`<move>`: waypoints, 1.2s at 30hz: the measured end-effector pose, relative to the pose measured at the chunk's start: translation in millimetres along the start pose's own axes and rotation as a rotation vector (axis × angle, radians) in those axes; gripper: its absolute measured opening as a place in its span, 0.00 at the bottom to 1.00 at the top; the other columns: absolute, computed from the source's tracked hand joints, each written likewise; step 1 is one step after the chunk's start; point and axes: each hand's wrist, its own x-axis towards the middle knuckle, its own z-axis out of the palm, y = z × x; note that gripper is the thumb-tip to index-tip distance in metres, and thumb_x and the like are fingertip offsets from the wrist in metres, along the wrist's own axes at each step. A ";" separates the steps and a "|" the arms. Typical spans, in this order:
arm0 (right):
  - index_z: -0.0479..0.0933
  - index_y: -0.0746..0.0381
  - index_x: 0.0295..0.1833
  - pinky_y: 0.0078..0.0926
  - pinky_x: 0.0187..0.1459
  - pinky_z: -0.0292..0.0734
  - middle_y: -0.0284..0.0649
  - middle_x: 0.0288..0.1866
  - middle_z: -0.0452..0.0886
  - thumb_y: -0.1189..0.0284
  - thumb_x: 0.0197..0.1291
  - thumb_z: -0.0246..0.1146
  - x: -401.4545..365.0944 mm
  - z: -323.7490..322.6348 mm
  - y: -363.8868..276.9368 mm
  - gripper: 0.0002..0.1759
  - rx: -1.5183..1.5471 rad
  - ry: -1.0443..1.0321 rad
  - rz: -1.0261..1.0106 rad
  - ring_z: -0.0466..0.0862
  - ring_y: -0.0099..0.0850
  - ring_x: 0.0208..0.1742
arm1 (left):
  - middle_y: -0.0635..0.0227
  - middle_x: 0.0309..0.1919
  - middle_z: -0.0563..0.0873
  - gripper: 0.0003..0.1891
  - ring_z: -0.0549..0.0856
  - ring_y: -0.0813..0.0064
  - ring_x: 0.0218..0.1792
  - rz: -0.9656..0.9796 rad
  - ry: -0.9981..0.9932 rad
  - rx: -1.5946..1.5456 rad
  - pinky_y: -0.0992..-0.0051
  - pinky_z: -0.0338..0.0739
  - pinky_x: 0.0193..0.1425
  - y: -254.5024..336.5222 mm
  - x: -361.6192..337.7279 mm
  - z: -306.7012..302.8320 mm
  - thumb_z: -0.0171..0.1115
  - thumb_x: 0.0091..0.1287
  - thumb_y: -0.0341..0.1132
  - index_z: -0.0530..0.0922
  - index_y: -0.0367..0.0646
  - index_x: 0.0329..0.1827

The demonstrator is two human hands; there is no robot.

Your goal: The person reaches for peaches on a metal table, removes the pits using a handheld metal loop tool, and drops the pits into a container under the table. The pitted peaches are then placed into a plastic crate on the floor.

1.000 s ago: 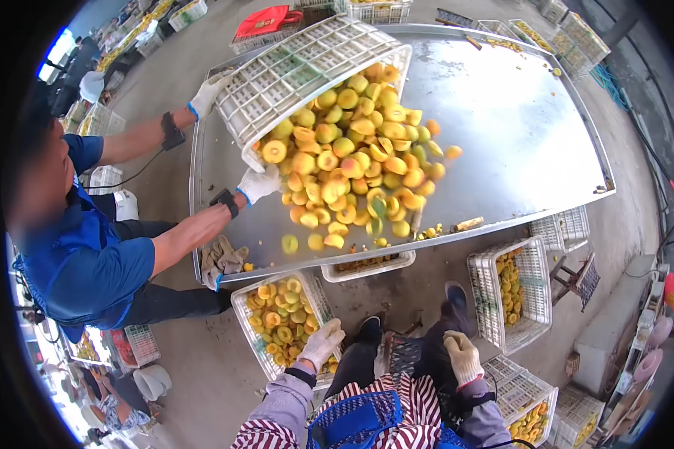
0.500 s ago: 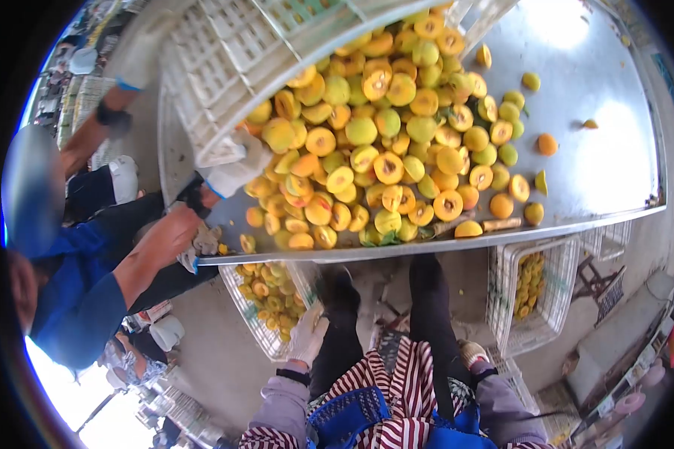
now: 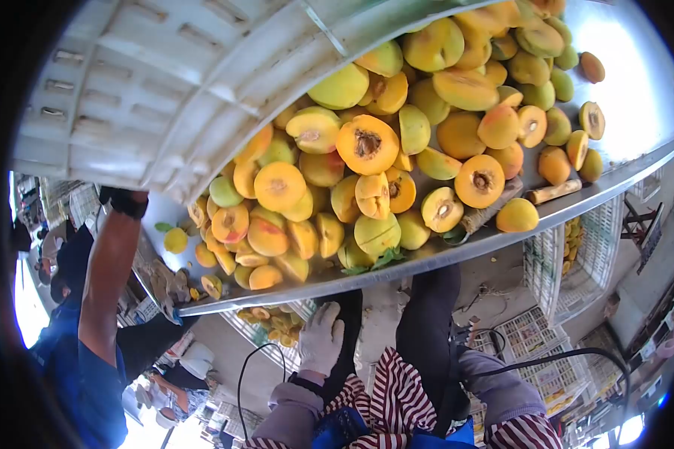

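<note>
My left hand (image 3: 322, 340), in a white glove, lies with its fingers stretched out on my left thigh, below the table's front edge. Of my right hand little shows beyond the lilac sleeve (image 3: 502, 382) by my right thigh, and its fingers are hidden. On the metal table (image 3: 636, 161) before me is a heap of yellow peaches (image 3: 367, 146), many halved, some with pits or dark hollows. A large white plastic crate (image 3: 180, 90) is tipped over the heap's left side. Two wooden handle-like pieces (image 3: 554, 192) lie near the front edge.
A co-worker's arm (image 3: 112, 277) reaches up to the crate from the left. Under the table stand a crate of peaches (image 3: 273, 322) at left and a white crate (image 3: 577, 262) at right. A dark cable (image 3: 562, 355) loops over my right side. More people are at far left.
The tipped crate and peaches appear larger and nearer in view. The co-worker's near hand has left the table edge, and that arm now reaches up. My left hand still lies on my thigh.
</note>
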 end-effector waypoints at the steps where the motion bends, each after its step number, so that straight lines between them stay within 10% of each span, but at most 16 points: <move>1: 0.83 0.59 0.52 0.40 0.55 0.82 0.48 0.48 0.88 0.66 0.69 0.54 10.4 3.1 -6.4 0.16 0.019 0.007 0.010 0.87 0.45 0.52 | 0.54 0.59 0.84 0.19 0.82 0.49 0.59 -0.009 0.003 0.007 0.56 0.76 0.65 1.1 5.3 1.7 0.61 0.68 0.37 0.79 0.46 0.62; 23: 0.84 0.59 0.50 0.41 0.52 0.82 0.47 0.46 0.88 0.65 0.69 0.55 78.0 -42.0 0.2 0.15 -0.003 0.066 0.015 0.88 0.45 0.48 | 0.50 0.39 0.87 0.15 0.86 0.46 0.42 -0.079 0.039 0.155 0.51 0.80 0.49 -1.4 40.1 -0.9 0.59 0.70 0.45 0.84 0.43 0.47; 36: 0.84 0.59 0.48 0.41 0.51 0.83 0.46 0.44 0.88 0.64 0.68 0.57 151.3 -101.8 -4.7 0.14 -0.075 0.191 -0.034 0.88 0.46 0.46 | 0.61 0.35 0.87 0.12 0.86 0.54 0.35 0.356 0.239 0.120 0.55 0.78 0.39 -23.3 63.9 -20.0 0.71 0.60 0.42 0.87 0.49 0.43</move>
